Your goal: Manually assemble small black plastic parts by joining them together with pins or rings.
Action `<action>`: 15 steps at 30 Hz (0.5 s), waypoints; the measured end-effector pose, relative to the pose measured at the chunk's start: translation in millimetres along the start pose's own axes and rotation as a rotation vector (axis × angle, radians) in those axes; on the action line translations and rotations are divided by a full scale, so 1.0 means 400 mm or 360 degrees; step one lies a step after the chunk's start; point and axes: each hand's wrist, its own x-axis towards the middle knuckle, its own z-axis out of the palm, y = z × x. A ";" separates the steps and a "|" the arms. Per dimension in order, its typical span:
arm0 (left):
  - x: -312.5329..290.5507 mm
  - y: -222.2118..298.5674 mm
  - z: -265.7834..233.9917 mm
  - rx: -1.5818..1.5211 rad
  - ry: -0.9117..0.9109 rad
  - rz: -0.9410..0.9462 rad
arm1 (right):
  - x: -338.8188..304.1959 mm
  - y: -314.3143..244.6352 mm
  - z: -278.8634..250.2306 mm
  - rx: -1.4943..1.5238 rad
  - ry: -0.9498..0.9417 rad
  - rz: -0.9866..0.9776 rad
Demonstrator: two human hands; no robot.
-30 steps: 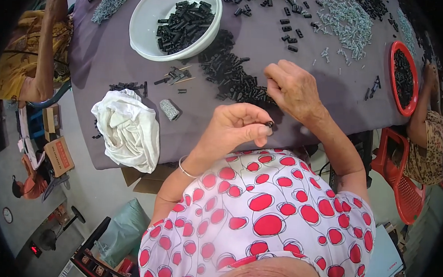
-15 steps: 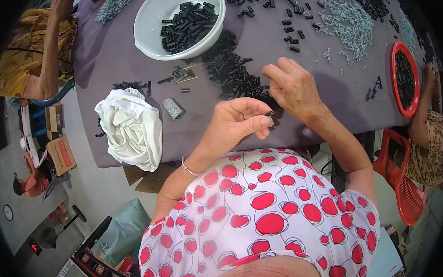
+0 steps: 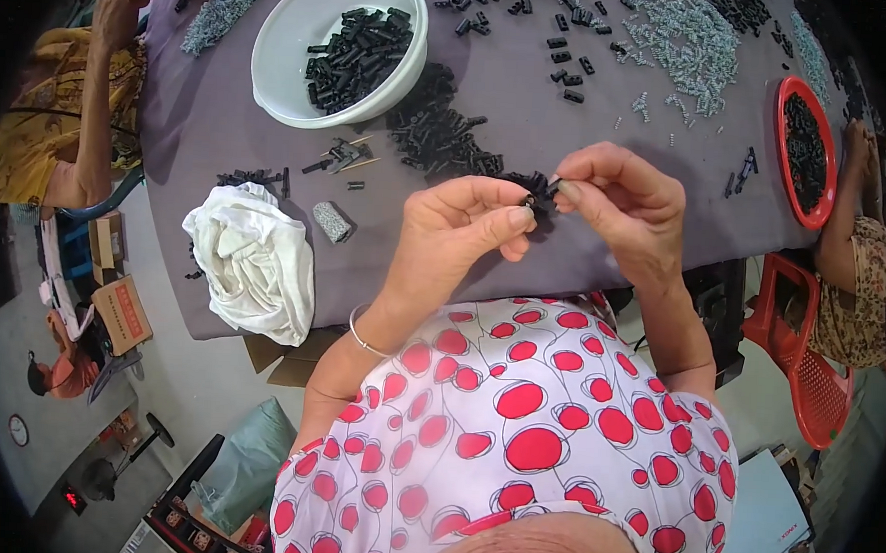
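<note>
Between the thumb and forefinger of my left hand [image 3: 466,223] is a small black plastic part [image 3: 529,202], its end facing right. My right hand [image 3: 627,211] pinches another small dark piece [image 3: 556,185] close beside it; its exact shape is too small to make out. Both hands hover over the near edge of the table. Just beyond the fingers lies a heap of loose black plastic parts [image 3: 440,136]. A white bowl [image 3: 264,62] filled with black parts stands to the far left of the heap.
A white cloth [image 3: 253,267] and a grey speckled block [image 3: 332,222] lie left on the table [image 3: 611,135]. Metal springs [image 3: 685,59] are piled at the far right, near a red tray [image 3: 823,196]. Other people's arms rest at both sides; a red chair [image 3: 808,386] stands right.
My right hand has come from the heap toward my left hand and now pinches a small dark piece. My left hand keeps its black part. The whole view has shifted slightly.
</note>
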 end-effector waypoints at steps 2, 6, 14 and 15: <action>-0.001 0.001 0.002 0.0008 -0.0014 0.0003 | -0.008 -0.009 0.015 -0.0008 0.0076 -0.0123; -0.010 -0.002 0.014 0.0163 0.0012 0.0111 | -0.011 -0.011 0.017 -0.0492 0.0064 -0.0446; -0.014 -0.009 0.024 0.0301 0.0085 0.0182 | -0.014 -0.004 0.027 -0.0666 0.0125 -0.0685; -0.015 -0.008 0.027 0.0325 0.0108 0.0195 | -0.014 -0.003 0.028 -0.0663 0.0127 -0.0686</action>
